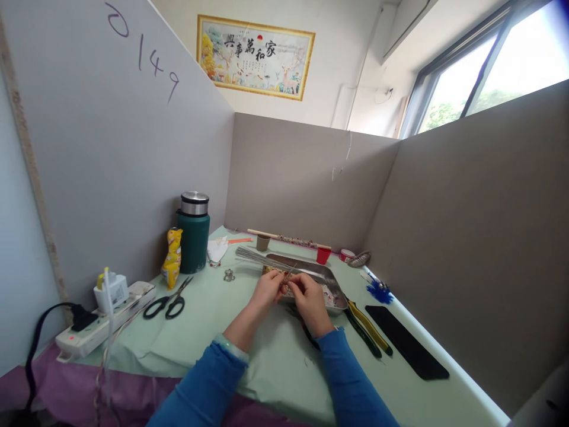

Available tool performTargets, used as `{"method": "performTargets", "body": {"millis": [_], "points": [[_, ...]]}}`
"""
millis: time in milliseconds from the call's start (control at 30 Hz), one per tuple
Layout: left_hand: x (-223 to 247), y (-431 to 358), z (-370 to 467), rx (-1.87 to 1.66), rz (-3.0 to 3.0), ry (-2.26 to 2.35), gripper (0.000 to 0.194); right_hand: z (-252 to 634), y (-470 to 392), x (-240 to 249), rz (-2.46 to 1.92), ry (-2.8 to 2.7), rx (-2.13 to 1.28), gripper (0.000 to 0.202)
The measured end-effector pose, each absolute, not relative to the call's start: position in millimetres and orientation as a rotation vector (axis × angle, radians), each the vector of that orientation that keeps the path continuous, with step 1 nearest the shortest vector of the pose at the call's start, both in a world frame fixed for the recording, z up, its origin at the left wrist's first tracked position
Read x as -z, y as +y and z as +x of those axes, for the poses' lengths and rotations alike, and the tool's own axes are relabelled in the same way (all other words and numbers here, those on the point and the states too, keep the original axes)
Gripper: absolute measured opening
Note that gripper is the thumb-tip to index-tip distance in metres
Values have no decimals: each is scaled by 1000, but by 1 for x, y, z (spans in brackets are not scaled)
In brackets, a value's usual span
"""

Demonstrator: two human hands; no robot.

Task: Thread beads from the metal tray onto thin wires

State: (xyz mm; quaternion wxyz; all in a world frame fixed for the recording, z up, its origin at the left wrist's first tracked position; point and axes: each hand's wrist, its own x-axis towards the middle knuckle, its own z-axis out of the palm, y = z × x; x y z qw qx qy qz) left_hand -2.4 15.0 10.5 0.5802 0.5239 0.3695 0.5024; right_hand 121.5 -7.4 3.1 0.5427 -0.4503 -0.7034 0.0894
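Note:
My left hand [268, 289] and my right hand [309, 298] meet over the near side of a metal tray [340, 296]. Fingers of both are pinched together around a small piece with red bits and thin wire, too small to make out fully. Small mixed beads [329, 295] lie in the tray. A bundle of thin grey wires [255, 256] rests across the tray's far left edge. Partly under my right hand lies a dark-handled tool [309, 335].
Scissors [171, 304], a green flask [194, 240], a yellow packet [172, 259] and a power strip [106, 320] stand left. Right are yellow-green pliers [368, 326], a black strip [406, 342] and blue tinsel [379, 291]. Behind are a grey cup [262, 242] and red cup [323, 255].

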Motion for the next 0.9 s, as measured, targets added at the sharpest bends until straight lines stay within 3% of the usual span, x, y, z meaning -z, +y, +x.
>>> {"method": "performTargets", "body": {"millis": [200, 300, 433, 567, 733, 900], "points": [[-7, 18, 0, -1243, 1223, 905, 22, 115, -11, -2, -1069, -1649, -92, 16], [-11, 16, -1, -1232, 1244, 877, 15, 116, -10, -4, -1090, -1592, -239, 18], [-16, 13, -2, -1139, 1287, 830, 33, 120, -7, -9, -1082, -1536, -440, 20], [-17, 10, -2, -1040, 1300, 737, 37, 123, -6, -10, -1028, -1523, -527, 18], [-17, 11, -6, -944, 1192, 581, 44, 124, -7, -10, -965, -1345, -892, 20], [-16, 11, -11, -809, 1231, 621, 38, 130, -9, -15, -1005, -1283, -849, 25]]}}
